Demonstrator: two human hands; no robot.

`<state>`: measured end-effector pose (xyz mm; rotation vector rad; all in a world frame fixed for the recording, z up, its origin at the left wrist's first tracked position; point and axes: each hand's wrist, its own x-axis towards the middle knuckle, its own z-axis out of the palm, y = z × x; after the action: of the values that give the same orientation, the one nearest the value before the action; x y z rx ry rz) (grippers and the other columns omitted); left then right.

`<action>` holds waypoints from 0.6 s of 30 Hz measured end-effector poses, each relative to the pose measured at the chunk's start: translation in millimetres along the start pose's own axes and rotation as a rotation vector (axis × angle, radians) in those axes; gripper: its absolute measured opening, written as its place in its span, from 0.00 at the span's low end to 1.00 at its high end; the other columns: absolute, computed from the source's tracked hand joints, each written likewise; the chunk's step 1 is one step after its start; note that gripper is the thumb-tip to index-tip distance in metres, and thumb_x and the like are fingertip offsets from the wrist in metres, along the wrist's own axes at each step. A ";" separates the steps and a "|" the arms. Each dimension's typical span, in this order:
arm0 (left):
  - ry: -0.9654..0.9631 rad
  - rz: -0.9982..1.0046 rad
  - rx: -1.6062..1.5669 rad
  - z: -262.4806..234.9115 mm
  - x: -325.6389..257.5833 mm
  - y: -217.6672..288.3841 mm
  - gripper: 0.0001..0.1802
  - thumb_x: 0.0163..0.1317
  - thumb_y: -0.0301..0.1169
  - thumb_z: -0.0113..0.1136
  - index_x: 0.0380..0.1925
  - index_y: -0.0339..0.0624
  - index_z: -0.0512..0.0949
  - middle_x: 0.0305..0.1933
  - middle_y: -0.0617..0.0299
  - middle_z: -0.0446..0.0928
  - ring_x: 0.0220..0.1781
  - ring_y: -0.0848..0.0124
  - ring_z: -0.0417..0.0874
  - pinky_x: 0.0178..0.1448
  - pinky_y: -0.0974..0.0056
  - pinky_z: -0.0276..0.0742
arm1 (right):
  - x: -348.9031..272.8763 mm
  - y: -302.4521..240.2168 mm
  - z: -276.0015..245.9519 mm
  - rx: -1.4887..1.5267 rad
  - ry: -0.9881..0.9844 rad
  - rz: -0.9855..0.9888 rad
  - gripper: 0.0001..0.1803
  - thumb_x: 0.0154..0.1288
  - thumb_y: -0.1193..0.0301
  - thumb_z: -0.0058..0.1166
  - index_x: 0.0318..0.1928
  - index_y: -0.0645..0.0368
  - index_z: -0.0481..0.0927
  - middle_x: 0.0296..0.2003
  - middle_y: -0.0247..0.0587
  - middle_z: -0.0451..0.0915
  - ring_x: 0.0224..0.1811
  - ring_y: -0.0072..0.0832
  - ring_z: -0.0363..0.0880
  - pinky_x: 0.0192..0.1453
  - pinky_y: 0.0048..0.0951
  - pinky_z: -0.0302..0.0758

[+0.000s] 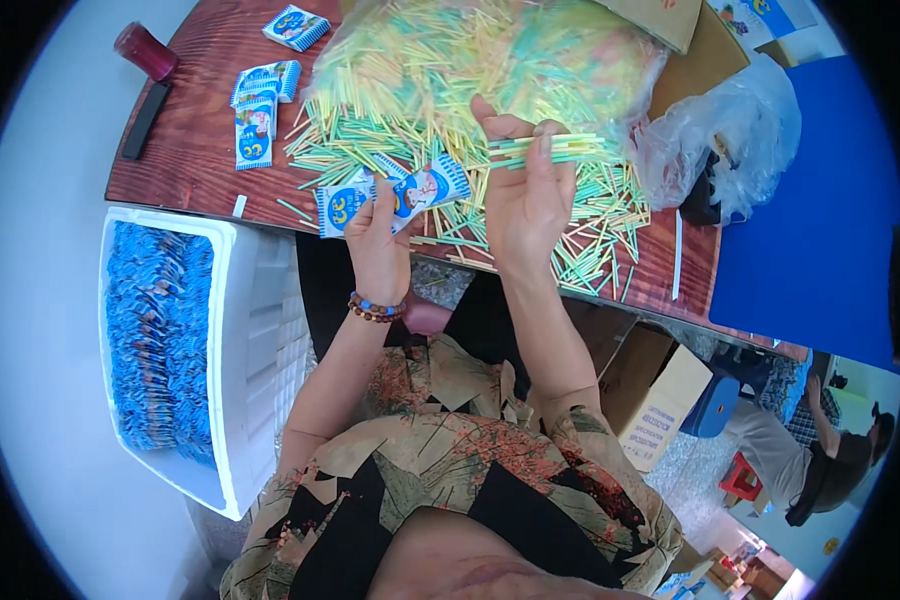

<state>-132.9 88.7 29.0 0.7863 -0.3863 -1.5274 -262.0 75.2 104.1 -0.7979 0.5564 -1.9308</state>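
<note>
My left hand [378,240] is closed on small blue-and-white packets [432,192], which fan out to both sides of the fingers above the table's near edge. To its right, my right hand [528,215] is raised with the palm up. Its thumb presses a small bunch of thin yellow and green sticks [580,148], like short straws, against the fingers. Behind and around both hands spreads a heap of loose sticks [420,118] in the same colours. Whether these sticks are hollow is too small to tell.
A large clear bag of sticks [490,50] lies behind the heap. More packets [255,130] rest at the left, near a black bar [147,120] and a dark red cup [146,52]. A white foam box [225,370] full of blue packets stands left. Another person [840,465] is far right.
</note>
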 end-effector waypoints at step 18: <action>0.020 0.058 -0.118 8.9 2.8 4.3 0.12 0.71 0.35 0.53 0.36 0.39 0.80 0.38 0.62 0.82 0.40 0.76 0.83 0.45 0.67 0.81 | -20.6 39.0 19.0 -0.296 -0.035 0.013 0.11 0.75 0.67 0.38 0.50 0.61 0.66 0.51 0.57 0.77 0.69 0.44 0.61 0.72 0.43 0.54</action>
<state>-135.6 83.6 37.5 0.6921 -0.2990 -1.4736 -217.9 74.8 85.1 -1.0089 0.8364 -1.8428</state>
